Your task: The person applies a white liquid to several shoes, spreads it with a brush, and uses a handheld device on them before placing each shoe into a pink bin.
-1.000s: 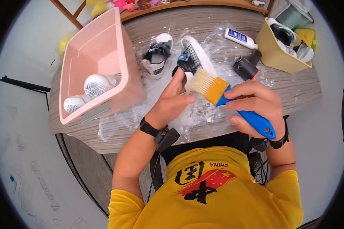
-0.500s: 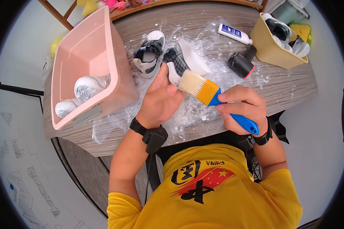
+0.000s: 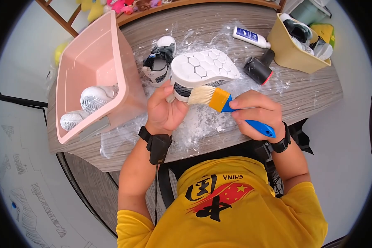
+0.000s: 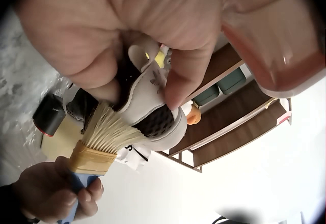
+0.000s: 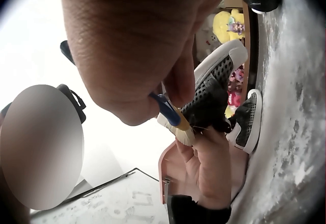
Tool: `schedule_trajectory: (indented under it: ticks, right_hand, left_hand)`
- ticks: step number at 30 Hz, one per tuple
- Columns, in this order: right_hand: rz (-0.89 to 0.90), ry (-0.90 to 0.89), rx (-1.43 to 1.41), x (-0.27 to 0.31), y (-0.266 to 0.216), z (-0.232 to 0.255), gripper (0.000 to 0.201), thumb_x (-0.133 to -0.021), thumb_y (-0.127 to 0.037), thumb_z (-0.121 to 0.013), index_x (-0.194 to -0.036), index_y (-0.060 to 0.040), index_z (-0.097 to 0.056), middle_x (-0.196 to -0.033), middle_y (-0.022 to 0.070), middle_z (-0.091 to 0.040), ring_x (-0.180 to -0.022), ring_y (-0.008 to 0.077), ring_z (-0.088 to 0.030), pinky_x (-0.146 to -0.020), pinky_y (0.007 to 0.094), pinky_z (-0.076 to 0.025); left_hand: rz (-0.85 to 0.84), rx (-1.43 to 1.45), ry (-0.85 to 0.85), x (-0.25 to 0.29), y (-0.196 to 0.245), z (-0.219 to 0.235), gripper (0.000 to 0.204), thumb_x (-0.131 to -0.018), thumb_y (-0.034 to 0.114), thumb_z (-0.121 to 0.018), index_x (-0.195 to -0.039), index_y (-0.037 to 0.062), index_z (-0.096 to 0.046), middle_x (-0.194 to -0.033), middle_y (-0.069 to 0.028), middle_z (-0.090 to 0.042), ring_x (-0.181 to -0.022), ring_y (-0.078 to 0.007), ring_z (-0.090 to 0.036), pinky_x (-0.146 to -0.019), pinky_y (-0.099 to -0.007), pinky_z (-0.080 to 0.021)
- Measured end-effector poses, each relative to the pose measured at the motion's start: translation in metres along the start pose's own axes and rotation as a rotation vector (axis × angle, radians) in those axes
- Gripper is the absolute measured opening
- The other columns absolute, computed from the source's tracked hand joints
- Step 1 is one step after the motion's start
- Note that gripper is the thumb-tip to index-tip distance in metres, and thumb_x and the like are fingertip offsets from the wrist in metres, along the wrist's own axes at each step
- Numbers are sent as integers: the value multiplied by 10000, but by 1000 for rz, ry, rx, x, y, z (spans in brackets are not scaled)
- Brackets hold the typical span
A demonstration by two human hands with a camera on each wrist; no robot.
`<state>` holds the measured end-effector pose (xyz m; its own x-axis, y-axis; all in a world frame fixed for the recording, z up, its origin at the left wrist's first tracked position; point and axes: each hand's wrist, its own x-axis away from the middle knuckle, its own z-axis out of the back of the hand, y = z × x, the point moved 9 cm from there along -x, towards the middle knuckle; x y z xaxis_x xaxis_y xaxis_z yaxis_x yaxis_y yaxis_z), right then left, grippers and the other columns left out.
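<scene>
My left hand (image 3: 165, 112) grips a black-and-white sneaker (image 3: 202, 66) by its heel end. In the head view the shoe is turned over, with its white patterned sole facing up. The left wrist view shows the thumb and fingers pinching the pale heel collar (image 4: 147, 89). My right hand (image 3: 258, 113) holds a wide paintbrush (image 3: 219, 99) with a blue handle and a yellow ferrule. Its pale bristles (image 4: 109, 127) lie against the side of the heel. The matching sneaker (image 3: 159, 60) stands upright on the table, just left of the held one.
A pink bin (image 3: 130, 82) with white shoes inside stands at the left. White smears cover the grey wood table (image 3: 310, 91). To the right lie a white bottle with a blue label (image 3: 251, 36), a black-and-red device (image 3: 258, 68) and a yellow bin (image 3: 285, 53) holding several things.
The held sneaker has been lifted and rolled over, so its sole now faces up. My right hand has moved left with the brush, whose bristles now bend against the heel.
</scene>
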<state>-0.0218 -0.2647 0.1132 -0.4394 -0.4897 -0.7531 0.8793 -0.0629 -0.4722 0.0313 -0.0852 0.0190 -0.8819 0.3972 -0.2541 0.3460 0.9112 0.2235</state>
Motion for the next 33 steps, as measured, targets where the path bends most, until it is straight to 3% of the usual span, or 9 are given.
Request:
schedule_trajectory:
  ticks: [5, 11, 20, 23, 26, 27, 28, 30, 33]
  right_hand:
    - [-4, 36, 57, 9, 7, 3, 245, -703, 101, -704, -917, -17, -692, -1083, 138, -675, -794, 245, -670, -700, 319, -543]
    - [-62, 59, 196, 11, 13, 20, 216, -728, 93, -691, -918, -8, -682, -1086, 141, -675, -878, 248, -677, -774, 321, -548]
    - [-185, 95, 161, 9, 23, 29, 166, -765, 71, -680, -913, -4, -676, -1065, 144, -680, -912, 240, -682, -813, 318, -543]
    - [-305, 212, 95, 16, 39, 38, 128, -813, 56, -667, -924, -7, -666, -1073, 146, -679, -924, 229, -677, -824, 321, -543]
    - [-482, 369, -273, 27, 67, 42, 206, -928, -24, -620, -1127, 2, -572, -1106, 165, -673, -944, 200, -661, -830, 340, -549]
    - [-531, 422, -397, 28, 75, 44, 245, -947, -45, -607, -1177, 6, -539, -1111, 170, -672, -943, 195, -659, -829, 344, -550]
    - [-579, 473, -521, 29, 84, 45, 286, -965, -67, -594, -1226, 10, -505, -1116, 175, -670, -942, 190, -657, -828, 348, -551]
    - [-645, 446, -591, 26, 93, 47, 336, -1024, -195, -517, -1285, 6, -450, -1118, 169, -675, -828, 147, -616, -750, 297, -519]
    - [-760, 439, -635, 25, 100, 55, 347, -1057, -299, -439, -1263, -25, -489, -1107, 141, -684, -725, 119, -535, -681, 251, -460]
  left_hand:
    - [-30, 143, 20, -2, 3, 4, 623, -809, 110, -511, -1384, -103, -399, -1383, -229, -517, -1302, -320, -500, -1141, -436, -368]
    - [-32, 0, 96, -3, 3, 1, 675, -757, 132, -476, -1389, -95, -409, -1398, -231, -508, -1303, -349, -499, -1131, -459, -379]
    - [23, 29, 185, -3, -4, 2, 613, -981, 382, -404, -1438, -27, -400, -1419, -198, -504, -1313, -349, -488, -1104, -447, -396]
    - [54, 99, 104, -1, -8, 2, 612, -993, 394, -425, -1434, -29, -401, -1407, -193, -517, -1304, -326, -503, -1083, -439, -414]
    - [99, -217, 249, 11, -18, 6, 654, -966, 422, -491, -1425, -37, -410, -1396, -188, -527, -1279, -293, -531, -1060, -419, -434]
    - [134, -449, 168, 9, -22, -7, 689, -916, 400, -597, -1416, -38, -414, -1364, -175, -556, -1203, -256, -591, -1047, -391, -446]
    - [165, -448, 159, 9, -25, -4, 645, -842, 289, -717, -1347, -48, -499, -1255, -147, -635, -1124, -211, -634, -1005, -347, -473]
    - [246, -625, 107, 12, -29, -6, 526, -775, 181, -789, -1218, -44, -617, -1124, -103, -696, -1012, -156, -659, -922, -292, -498]
    - [238, -1086, 11, 11, -22, -19, 277, -744, 71, -810, -994, -13, -725, -975, -24, -705, -867, -45, -583, -769, -234, -477]
